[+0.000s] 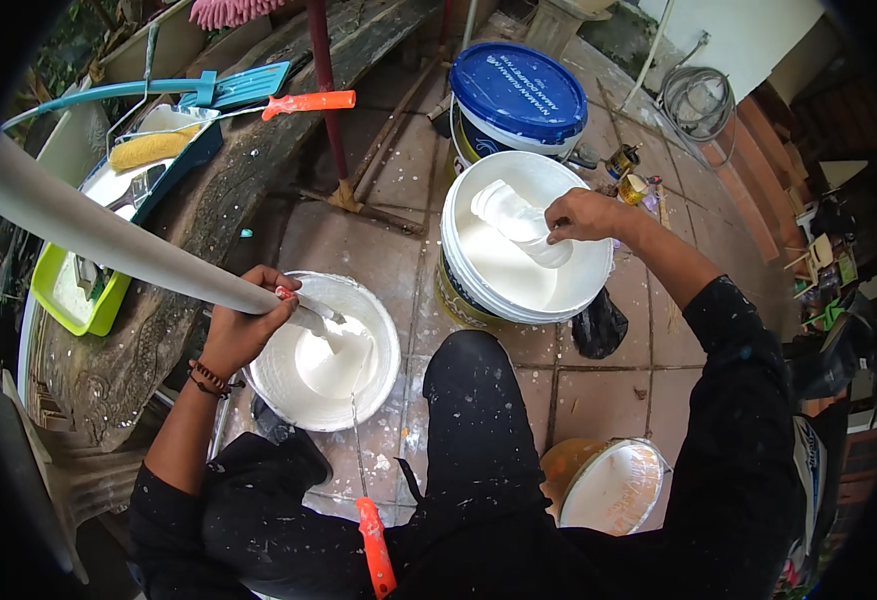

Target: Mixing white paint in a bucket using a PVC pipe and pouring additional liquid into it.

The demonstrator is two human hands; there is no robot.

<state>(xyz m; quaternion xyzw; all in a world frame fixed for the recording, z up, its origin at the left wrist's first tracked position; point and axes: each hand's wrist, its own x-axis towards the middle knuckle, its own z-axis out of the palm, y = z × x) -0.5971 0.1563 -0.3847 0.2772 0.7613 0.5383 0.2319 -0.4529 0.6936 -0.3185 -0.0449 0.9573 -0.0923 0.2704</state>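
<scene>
My left hand (244, 325) is closed around a long pale pole (109, 225), whose lower end stands in white paint in a small white bucket (391, 335). My right hand (591, 216) pinches the rim of a translucent plastic cup (512, 218) coated in white paint. The cup is tilted inside the mouth of a large white paint bucket (451, 240), just over the paint. A metal rod with an orange-red handle (376, 548) leans on the small bucket's near rim, its handle by my leg.
Behind the large bucket stands another with a blue lid (519, 92). A wooden bench (229, 185) at left carries a blue tray (184, 165) with a yellow paint roller (149, 150) and a lime-green tray (109, 305). An orange-brown tub (569, 465) sits near right.
</scene>
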